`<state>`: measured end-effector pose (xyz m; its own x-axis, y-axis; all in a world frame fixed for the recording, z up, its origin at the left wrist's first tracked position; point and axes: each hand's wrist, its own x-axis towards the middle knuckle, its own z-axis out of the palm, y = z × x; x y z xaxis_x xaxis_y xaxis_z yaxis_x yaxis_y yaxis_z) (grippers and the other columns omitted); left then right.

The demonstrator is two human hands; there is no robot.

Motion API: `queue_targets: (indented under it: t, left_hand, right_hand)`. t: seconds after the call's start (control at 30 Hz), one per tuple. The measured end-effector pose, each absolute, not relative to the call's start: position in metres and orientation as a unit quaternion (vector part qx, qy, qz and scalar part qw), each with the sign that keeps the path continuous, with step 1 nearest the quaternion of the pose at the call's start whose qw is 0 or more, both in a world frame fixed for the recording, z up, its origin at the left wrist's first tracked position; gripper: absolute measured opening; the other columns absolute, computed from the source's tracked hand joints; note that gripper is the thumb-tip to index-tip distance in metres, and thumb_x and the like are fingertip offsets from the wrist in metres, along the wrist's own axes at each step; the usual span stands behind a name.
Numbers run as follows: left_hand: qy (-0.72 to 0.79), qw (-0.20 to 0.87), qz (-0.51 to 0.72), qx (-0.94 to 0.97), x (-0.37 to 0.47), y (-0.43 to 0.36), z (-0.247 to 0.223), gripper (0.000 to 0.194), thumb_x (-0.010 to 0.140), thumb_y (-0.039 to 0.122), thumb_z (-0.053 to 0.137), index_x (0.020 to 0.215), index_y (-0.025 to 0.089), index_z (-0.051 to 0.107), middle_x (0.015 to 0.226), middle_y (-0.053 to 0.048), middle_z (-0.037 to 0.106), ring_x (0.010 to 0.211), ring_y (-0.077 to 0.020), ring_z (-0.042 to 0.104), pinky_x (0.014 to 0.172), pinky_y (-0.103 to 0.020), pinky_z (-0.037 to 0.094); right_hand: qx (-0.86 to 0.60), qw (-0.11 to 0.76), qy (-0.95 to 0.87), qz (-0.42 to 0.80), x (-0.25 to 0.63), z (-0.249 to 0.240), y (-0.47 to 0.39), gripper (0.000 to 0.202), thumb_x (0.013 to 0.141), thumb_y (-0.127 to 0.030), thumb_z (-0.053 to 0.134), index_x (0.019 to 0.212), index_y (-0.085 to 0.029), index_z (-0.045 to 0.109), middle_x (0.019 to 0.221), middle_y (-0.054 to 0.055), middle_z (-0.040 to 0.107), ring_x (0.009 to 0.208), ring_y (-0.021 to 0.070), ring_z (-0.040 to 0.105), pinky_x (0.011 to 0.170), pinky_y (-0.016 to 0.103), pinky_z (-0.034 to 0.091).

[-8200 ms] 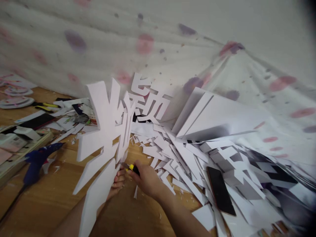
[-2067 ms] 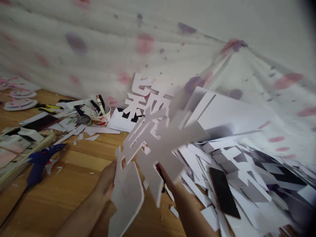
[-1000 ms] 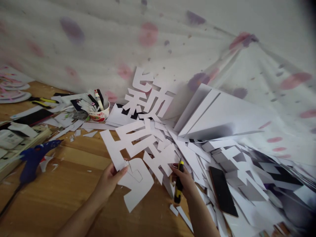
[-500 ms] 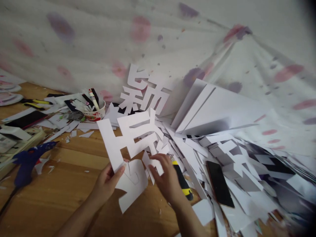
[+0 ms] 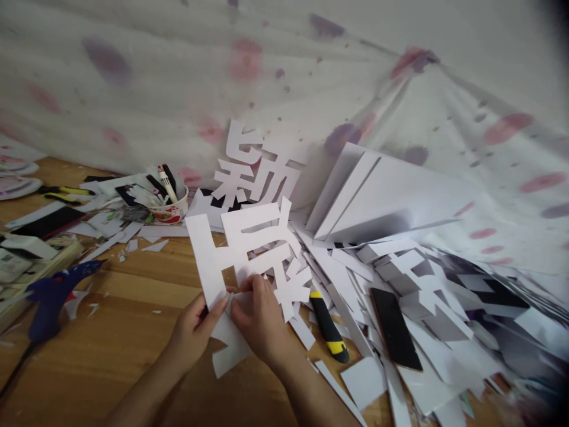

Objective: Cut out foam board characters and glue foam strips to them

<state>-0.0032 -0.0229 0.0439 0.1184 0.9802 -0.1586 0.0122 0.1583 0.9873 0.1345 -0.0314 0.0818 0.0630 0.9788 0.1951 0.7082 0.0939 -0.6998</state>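
My left grip (image 5: pixel 193 329) pinches a white character-shaped board cutout (image 5: pixel 238 260) by its left edge; my right grip (image 5: pixel 263 320) touches alongside, closure hidden.

The white cut-out (image 5: pixel 235 258) is looking like stiff paper-faced board, smooth and matt on its face. Around it, loose offcuts (image 5: pixel 364 379) are showing the same flat, papery finish, while the leaning boards (image 5: pixel 391 196) are carrying a faint sheen. The tabletop (image 5: pixel 146 314) is showing smooth wood grain with a soft gloss. The knife handle (image 5: pixel 329 326) and glue gun (image 5: pixel 51 299) are looking like plastic. The phone (image 5: pixel 395 329) is presenting a smooth, glassy black face. Behind, the blotched hanging (image 5: pixel 178 77) is creasing softly, cloth or thin plastic being indistinguishable.
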Motion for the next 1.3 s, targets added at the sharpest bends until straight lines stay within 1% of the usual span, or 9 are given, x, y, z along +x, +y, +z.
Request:
queue_targets:
  t: [0.17, 0.27, 0.4, 0.63, 0.8, 0.87, 1.0, 1.13, 1.3]
  left_hand:
    - [0.504, 0.566, 0.444, 0.479, -0.002, -0.021, 0.040, 0.045, 0.066, 0.049, 0.064, 0.098, 0.017, 0.066, 0.074, -0.004, 0.068, 0.057, -0.0140, 0.056, 0.047, -0.021, 0.045]
    - [0.522, 0.546, 0.459, 0.467, -0.001, -0.020, 0.036, 0.044, 0.065, 0.049, 0.066, 0.096, 0.018, 0.066, 0.068, -0.003, 0.066, 0.054, -0.0144, 0.055, 0.044, -0.021, 0.045]
    - [0.524, 0.536, 0.467, 0.470, 0.001, -0.018, 0.038, 0.043, 0.064, 0.050, 0.066, 0.092, 0.018, 0.067, 0.061, -0.002, 0.064, 0.058, -0.0167, 0.057, 0.048, -0.023, 0.047]
    - [0.494, 0.554, 0.466, 0.481, 0.001, -0.020, 0.040, 0.046, 0.067, 0.051, 0.063, 0.100, 0.019, 0.065, 0.086, -0.006, 0.069, 0.068, -0.0173, 0.061, 0.059, -0.024, 0.049]
    - [0.480, 0.568, 0.488, 0.457, 0.004, -0.022, 0.035, 0.046, 0.069, 0.052, 0.061, 0.101, 0.020, 0.064, 0.098, -0.007, 0.068, 0.086, -0.0199, 0.062, 0.079, -0.028, 0.050]
    - [0.476, 0.576, 0.495, 0.444, 0.005, -0.023, 0.035, 0.047, 0.068, 0.053, 0.062, 0.101, 0.019, 0.064, 0.100, -0.007, 0.068, 0.092, -0.0217, 0.061, 0.083, -0.030, 0.049]
    - [0.484, 0.588, 0.489, 0.425, 0.007, -0.023, 0.035, 0.052, 0.069, 0.055, 0.060, 0.106, 0.018, 0.061, 0.104, -0.008, 0.066, 0.092, -0.0232, 0.061, 0.080, -0.031, 0.050]
    - [0.486, 0.584, 0.495, 0.422, 0.007, -0.023, 0.034, 0.052, 0.068, 0.056, 0.059, 0.102, 0.017, 0.061, 0.104, -0.009, 0.066, 0.096, -0.0246, 0.060, 0.080, -0.031, 0.048]
    - [0.472, 0.605, 0.502, 0.399, 0.006, -0.024, 0.035, 0.042, 0.070, 0.049, 0.061, 0.100, 0.018, 0.060, 0.102, -0.007, 0.065, 0.089, -0.0220, 0.060, 0.074, -0.028, 0.047]
  right_hand:
    - [-0.642, 0.356, -0.643, 0.219, 0.132, 0.081, -0.032, 0.017, 0.068, -0.016, 0.053, 0.081, -0.021, 0.042, 0.080, 0.003, 0.051, 0.080, 0.0205, 0.051, 0.070, 0.034, 0.043]
    - [-0.634, 0.351, -0.643, 0.246, 0.133, 0.080, -0.030, 0.018, 0.069, -0.015, 0.053, 0.085, -0.020, 0.046, 0.086, 0.005, 0.053, 0.083, 0.0208, 0.052, 0.075, 0.036, 0.043]
    - [-0.609, 0.354, -0.657, 0.268, 0.134, 0.082, -0.029, 0.020, 0.071, -0.010, 0.051, 0.089, -0.020, 0.052, 0.094, 0.006, 0.053, 0.090, 0.0202, 0.052, 0.081, 0.036, 0.042]
    - [-0.604, 0.374, -0.654, 0.261, 0.133, 0.082, -0.030, 0.020, 0.068, -0.008, 0.051, 0.082, -0.021, 0.048, 0.089, 0.004, 0.051, 0.085, 0.0188, 0.050, 0.077, 0.035, 0.043]
    - [-0.604, 0.378, -0.652, 0.260, 0.132, 0.085, -0.028, 0.021, 0.065, -0.007, 0.053, 0.077, -0.021, 0.043, 0.083, 0.002, 0.050, 0.081, 0.0178, 0.049, 0.074, 0.033, 0.043]
    - [-0.601, 0.380, -0.651, 0.265, 0.132, 0.085, -0.028, 0.020, 0.065, -0.007, 0.053, 0.077, -0.021, 0.043, 0.084, 0.002, 0.050, 0.081, 0.0176, 0.050, 0.075, 0.033, 0.042]
    - [-0.603, 0.379, -0.643, 0.280, 0.133, 0.083, -0.029, 0.020, 0.066, -0.008, 0.053, 0.078, -0.021, 0.044, 0.085, 0.002, 0.051, 0.081, 0.0167, 0.050, 0.075, 0.032, 0.043]
    - [-0.604, 0.373, -0.642, 0.291, 0.134, 0.081, -0.029, 0.018, 0.067, -0.011, 0.054, 0.079, -0.021, 0.045, 0.086, 0.002, 0.051, 0.081, 0.0163, 0.051, 0.074, 0.031, 0.043]
    - [-0.591, 0.373, -0.653, 0.292, 0.135, 0.086, -0.032, 0.023, 0.064, -0.010, 0.054, 0.082, -0.021, 0.045, 0.087, 0.001, 0.050, 0.080, 0.0153, 0.050, 0.072, 0.029, 0.043]
